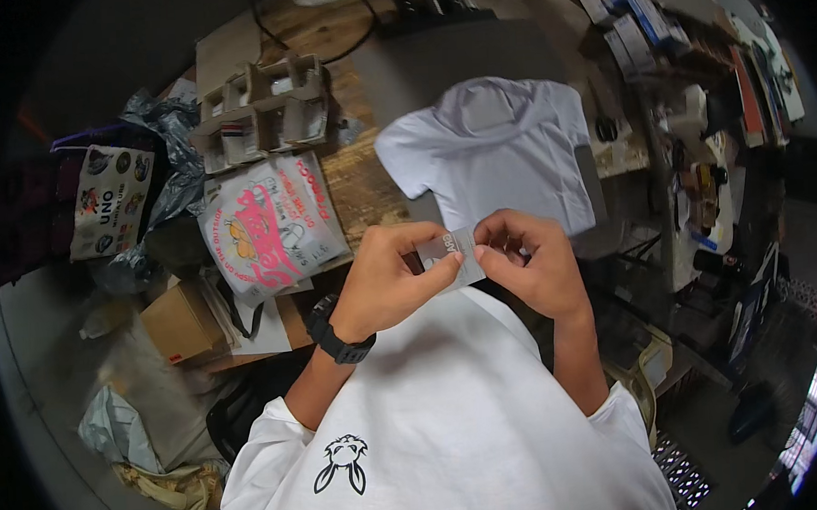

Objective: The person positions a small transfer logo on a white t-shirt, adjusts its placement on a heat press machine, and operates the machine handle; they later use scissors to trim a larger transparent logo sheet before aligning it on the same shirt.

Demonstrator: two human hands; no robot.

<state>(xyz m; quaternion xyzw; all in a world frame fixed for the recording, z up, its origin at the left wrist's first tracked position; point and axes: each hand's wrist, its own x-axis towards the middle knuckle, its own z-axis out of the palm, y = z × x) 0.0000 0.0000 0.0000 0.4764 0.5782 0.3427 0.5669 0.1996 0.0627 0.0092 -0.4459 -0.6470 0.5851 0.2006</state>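
Observation:
Between my two hands is a small grey-and-white printed slip (456, 249), perhaps a label; its exact kind cannot be made out. My left hand (398, 272), with a black watch (337, 333) on the wrist, pinches its left side between thumb and fingers. On the opposite side, my right hand (536, 262) grips the slip with thumb and curled fingers. Just beyond my hands, a white T-shirt (505, 158) lies spread on a dark grey flat board (390, 80), its neckline at the far end.
A cardboard divider box (263, 115) with small packets stands at the back left of the wooden table (368, 179). Nearer lies a printed transfer sheet (273, 227) with pink lettering. A brown carton (181, 322) sits lower left. Boxes (637, 35) and bottles (705, 184) crowd the right.

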